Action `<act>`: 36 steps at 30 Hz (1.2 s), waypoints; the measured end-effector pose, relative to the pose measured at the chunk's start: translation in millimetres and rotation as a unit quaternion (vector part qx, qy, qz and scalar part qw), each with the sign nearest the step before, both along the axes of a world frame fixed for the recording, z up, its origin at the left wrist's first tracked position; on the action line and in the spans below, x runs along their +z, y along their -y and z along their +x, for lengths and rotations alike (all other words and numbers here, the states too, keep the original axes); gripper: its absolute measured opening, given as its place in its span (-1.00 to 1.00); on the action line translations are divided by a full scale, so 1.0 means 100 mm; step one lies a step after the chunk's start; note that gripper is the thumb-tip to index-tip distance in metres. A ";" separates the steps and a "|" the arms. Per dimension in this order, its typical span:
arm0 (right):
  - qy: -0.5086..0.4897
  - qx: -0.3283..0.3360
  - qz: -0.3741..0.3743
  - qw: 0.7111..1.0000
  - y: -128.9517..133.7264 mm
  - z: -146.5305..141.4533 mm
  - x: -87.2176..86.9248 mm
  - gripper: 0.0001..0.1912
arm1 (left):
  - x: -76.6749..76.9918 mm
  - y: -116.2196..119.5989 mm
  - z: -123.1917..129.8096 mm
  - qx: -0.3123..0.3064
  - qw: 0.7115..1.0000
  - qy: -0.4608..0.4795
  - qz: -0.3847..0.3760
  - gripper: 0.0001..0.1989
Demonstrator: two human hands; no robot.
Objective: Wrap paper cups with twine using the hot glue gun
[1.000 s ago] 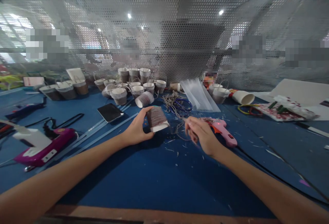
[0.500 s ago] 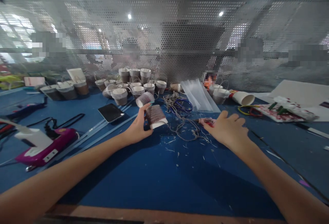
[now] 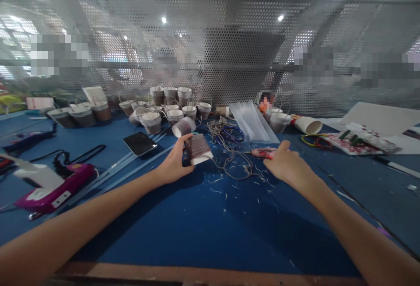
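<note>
My left hand (image 3: 173, 163) is closed around a small paper cup (image 3: 198, 149) wound with brown cord, its white rim tilted to the lower right. Just behind it another cord-wrapped cup (image 3: 184, 127) lies on its side. My right hand (image 3: 288, 162) has its fingers wrapped around a reddish glue gun (image 3: 262, 153), whose thin nozzle points left toward the cup; the grip is hidden by the hand. Between the hands lies a tangle of grey cord (image 3: 223, 130), one strand running to the held cup.
Several grey cups with handles (image 3: 151, 122) stand at the back. A phone (image 3: 140, 144) and a purple power strip (image 3: 62, 194) lie left. Clear plastic sheets (image 3: 254, 121), a white tube (image 3: 307, 125) and a red-specked white pad (image 3: 354, 143) are right. Cord scraps litter the blue table (image 3: 210, 229).
My right hand's raised, spread fingers have closed around the glue gun, which now lies more level and slightly farther left. My left hand still holds the cup in nearly the same place.
</note>
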State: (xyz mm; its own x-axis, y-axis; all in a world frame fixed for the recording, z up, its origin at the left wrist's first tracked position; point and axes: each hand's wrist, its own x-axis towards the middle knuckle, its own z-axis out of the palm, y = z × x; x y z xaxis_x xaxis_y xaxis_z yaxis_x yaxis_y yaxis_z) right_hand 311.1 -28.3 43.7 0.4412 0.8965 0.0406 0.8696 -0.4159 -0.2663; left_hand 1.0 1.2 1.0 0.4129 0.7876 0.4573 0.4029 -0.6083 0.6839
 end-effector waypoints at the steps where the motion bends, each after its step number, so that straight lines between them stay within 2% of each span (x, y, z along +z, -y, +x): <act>1: 0.005 0.009 0.032 0.999 0.00 0.01 0.02 -0.25 | 0.00 0.00 0.00 -0.001 1.000 0.000 0.003 -0.21; 4: 0.005 0.048 0.154 0.987 0.01 -0.03 0.07 -0.35 | -0.01 -0.01 0.00 -0.001 1.000 -0.005 0.007 -0.22; 6: -0.028 0.086 0.218 0.972 0.04 -0.10 0.09 -0.38 | -0.01 -0.01 0.00 -0.004 1.000 -0.004 0.007 -0.22; 8: -0.085 0.117 0.226 0.963 0.07 -0.20 0.09 -0.38 | 0.00 -0.01 0.00 -0.005 1.000 -0.006 0.006 -0.22; 11: -0.176 0.172 0.154 0.957 0.14 -0.33 0.05 -0.33 | 0.01 0.01 0.00 0.003 1.000 -0.025 0.010 -0.21; 13: -0.206 0.206 0.134 0.947 0.18 -0.39 0.02 -0.28 | 0.01 0.01 -0.01 0.000 0.999 -0.044 0.025 -0.19; 16: -0.204 0.229 0.190 0.932 0.22 -0.44 -0.02 -0.23 | 0.00 0.02 -0.01 -0.006 0.997 -0.065 0.042 -0.18; 20: -0.169 0.284 0.306 0.893 0.20 -0.46 -0.11 -0.30 | -0.01 0.02 -0.02 0.000 0.996 -0.071 0.053 -0.18; 22: -0.145 0.303 0.339 0.879 0.18 -0.45 -0.16 -0.31 | -0.01 0.02 -0.02 -0.003 0.995 -0.078 0.060 -0.16; 29: -0.103 0.304 0.312 0.894 0.17 -0.44 -0.21 -0.30 | -0.01 0.01 -0.02 -0.001 0.994 -0.082 0.073 -0.15; 36: -0.095 0.301 0.312 0.896 0.18 -0.46 -0.23 -0.35 | -0.01 0.02 -0.02 0.004 0.994 -0.084 0.066 -0.16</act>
